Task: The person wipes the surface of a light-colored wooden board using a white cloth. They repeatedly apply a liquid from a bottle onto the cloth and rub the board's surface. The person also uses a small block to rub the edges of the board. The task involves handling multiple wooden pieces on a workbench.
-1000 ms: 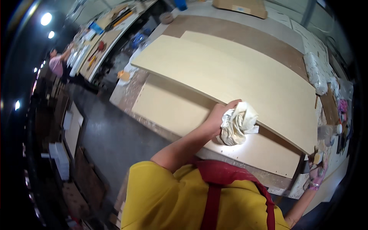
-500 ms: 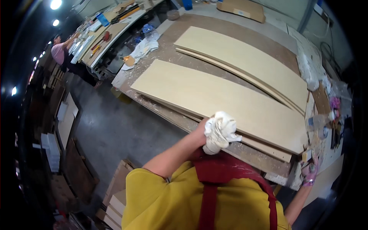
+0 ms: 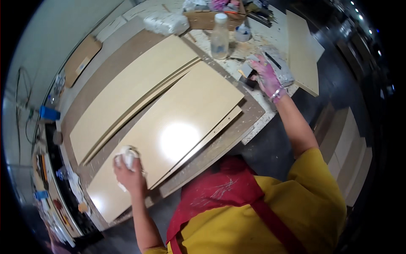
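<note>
My left hand [image 3: 131, 175] is closed around a crumpled white cloth [image 3: 127, 153], which rests on the pale, cream-coloured board [image 3: 198, 101] nearest me, toward its left end. Under that board a second one shows its edge, with small holes along it. My right hand [image 3: 267, 78], pink-purple over the fingers and palm, reaches to the far right part of the bench. Its fingers are bent over a small dark block with a light grey flat piece; what exactly they grip is hard to make out. Beside that hand lies a greyish slab [image 3: 279, 63] with a dark, pen-like tool [image 3: 272, 60] on it.
Another stack of pale boards [image 3: 135, 97] lies behind. Beyond the right hand stand a clear bottle [image 3: 220, 38] with a white cap and a small tub [image 3: 242, 33]. A plastic-wrapped bundle [image 3: 167, 23] and a cardboard box [image 3: 82, 61] are at the back.
My view has swung to the right. My left hand has gone from the near edge onto the front board with the cloth. My right hand now reaches over the small block.
</note>
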`<state>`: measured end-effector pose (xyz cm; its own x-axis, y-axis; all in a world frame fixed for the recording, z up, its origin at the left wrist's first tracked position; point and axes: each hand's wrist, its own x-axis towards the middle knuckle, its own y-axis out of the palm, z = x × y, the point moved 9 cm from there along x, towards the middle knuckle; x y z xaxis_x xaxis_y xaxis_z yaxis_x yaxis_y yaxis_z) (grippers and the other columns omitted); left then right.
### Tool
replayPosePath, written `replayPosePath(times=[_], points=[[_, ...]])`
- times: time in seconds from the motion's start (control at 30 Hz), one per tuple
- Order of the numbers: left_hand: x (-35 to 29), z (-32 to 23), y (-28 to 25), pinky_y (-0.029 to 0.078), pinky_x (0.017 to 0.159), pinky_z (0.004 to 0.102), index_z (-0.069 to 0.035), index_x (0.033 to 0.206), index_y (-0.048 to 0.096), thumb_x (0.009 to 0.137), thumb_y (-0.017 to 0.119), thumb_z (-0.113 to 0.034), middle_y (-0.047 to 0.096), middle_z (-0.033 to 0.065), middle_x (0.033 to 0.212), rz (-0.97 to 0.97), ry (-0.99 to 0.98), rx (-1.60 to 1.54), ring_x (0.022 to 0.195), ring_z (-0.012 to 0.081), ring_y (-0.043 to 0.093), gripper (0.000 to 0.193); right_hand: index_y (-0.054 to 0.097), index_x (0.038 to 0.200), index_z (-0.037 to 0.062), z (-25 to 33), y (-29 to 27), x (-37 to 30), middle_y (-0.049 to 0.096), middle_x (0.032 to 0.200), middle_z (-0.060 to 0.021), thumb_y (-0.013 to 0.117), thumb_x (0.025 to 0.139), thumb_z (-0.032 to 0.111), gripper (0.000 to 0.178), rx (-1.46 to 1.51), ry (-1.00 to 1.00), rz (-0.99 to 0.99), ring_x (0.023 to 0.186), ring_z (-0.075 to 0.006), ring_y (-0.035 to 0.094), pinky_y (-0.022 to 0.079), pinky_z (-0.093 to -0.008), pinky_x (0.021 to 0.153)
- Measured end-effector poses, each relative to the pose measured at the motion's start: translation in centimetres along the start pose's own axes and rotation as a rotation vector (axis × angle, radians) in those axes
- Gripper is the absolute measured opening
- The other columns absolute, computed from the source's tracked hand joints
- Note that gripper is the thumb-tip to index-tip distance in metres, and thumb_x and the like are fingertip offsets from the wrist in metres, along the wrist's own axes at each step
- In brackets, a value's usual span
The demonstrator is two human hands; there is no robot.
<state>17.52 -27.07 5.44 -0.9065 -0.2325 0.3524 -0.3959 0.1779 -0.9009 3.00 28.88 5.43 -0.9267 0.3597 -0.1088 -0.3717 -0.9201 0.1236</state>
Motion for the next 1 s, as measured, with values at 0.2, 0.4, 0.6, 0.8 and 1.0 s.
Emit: replayPosePath(times=[0.2,0.4,0.6,0.8,1.0], points=[[3.0,-20.9,5.5,0.044,0.092,0.0481,-0.012,0.123,0.058,0.077,0.071,-0.028,0.051,0.0138,0.133,0.282,0.634,-0.178,0.114,0.0387,0.052,0.051,0.045,0.127,0.0018,-0.6,4.9,5.9,0.063,0.11,-0.011,0.066,0.086,0.025,0.051,-0.296,-0.213,0.214,0.093,-0.0148,0.06,0.05,-0.0296,0.074],[7.9,-22.7,8.2,0.045,0.087,0.05,-0.008,0.118,0.06,0.075,0.07,-0.031,0.053,0.0213,0.127,0.148,0.558,-0.216,0.112,0.04,0.052,0.05,0.048,0.124,0.002,-0.8,12.4,9.3,0.066,0.103,-0.0152,0.064,0.086,0.014,0.043,-0.304,-0.321,0.434,0.093,-0.0181,0.062,0.05,-0.0297,0.081],[8.0,-22.4,8.6,0.043,0.089,0.0495,-0.007,0.116,0.061,0.074,0.071,-0.03,0.052,0.0205,0.128,0.151,0.543,-0.212,0.112,0.0411,0.052,0.049,0.053,0.121,0.0074,-3.0,13.9,10.0,0.064,0.105,-0.0132,0.063,0.087,0.015,0.036,-0.394,-0.352,0.501,0.099,-0.0212,0.06,0.048,-0.0308,0.087],[8.1,-22.7,8.7,0.042,0.094,0.0484,-0.006,0.117,0.06,0.074,0.071,-0.028,0.053,0.0207,0.127,0.166,0.523,-0.184,0.112,0.0404,0.052,0.05,0.051,0.125,0.0023,-1.3,11.8,8.6,0.058,0.111,-0.0064,0.061,0.089,0.026,0.044,-0.4,-0.25,0.626,0.104,-0.0148,0.054,0.043,-0.0291,0.094],[8.1,-22.3,9.1,0.041,0.092,0.0496,-0.009,0.118,0.059,0.074,0.072,-0.031,0.051,0.0187,0.13,0.186,0.513,-0.187,0.115,0.0404,0.049,0.05,0.051,0.124,0.0056,-1.4,14.5,9.6,0.061,0.105,-0.0151,0.062,0.089,0.025,0.042,-0.591,-0.405,0.575,0.096,-0.0254,0.061,0.047,-0.0355,0.087]])
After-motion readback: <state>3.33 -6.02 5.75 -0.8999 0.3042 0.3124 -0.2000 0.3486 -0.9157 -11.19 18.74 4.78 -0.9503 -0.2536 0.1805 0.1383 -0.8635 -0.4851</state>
